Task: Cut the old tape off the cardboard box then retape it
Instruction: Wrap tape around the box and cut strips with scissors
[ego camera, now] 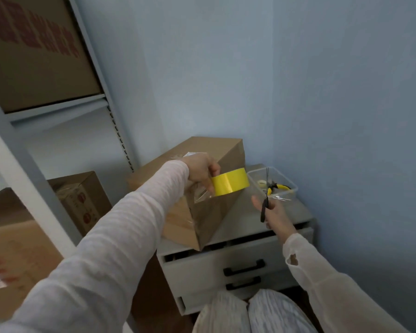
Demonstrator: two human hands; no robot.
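Knees (250,313): pale striped cloth at the bottom edge, directly in front of the drawer cabinet (202,267).
Left sleeve (101,248): light knit, running from the lower left corner up to the box.
Left hand (201,170): above the near end of the box; its fingers (210,187) and thumb are curled round the tape roll and hold it.
Tape roll (231,181): yellow, held on edge against the upper part of the box, broad band facing the camera.
Cardboard box (214,212): plain brown, lying on the left half of the surface (243,212); its near corner overhangs the front edge.
Clear tape (198,192): glossy strip over the near end of the box, just below the roll.
Right hand (275,212): over the right half of the surface, apart from the box; fingers wrapped round the scissor handles, one digit stretched out to the left.
Scissors (265,203): black handles, blades together and pointing upward.
Container (291,191): clear plastic tub at the back right corner of the surface, holding yellow-handled pliers (280,187) and a small pale roll (261,182).
Drawers: grey fronts with black handles (244,266); the top one stands slightly open.
Shelving rack (58,109): grey metal on the left, carrying further printed cartons (34,56).
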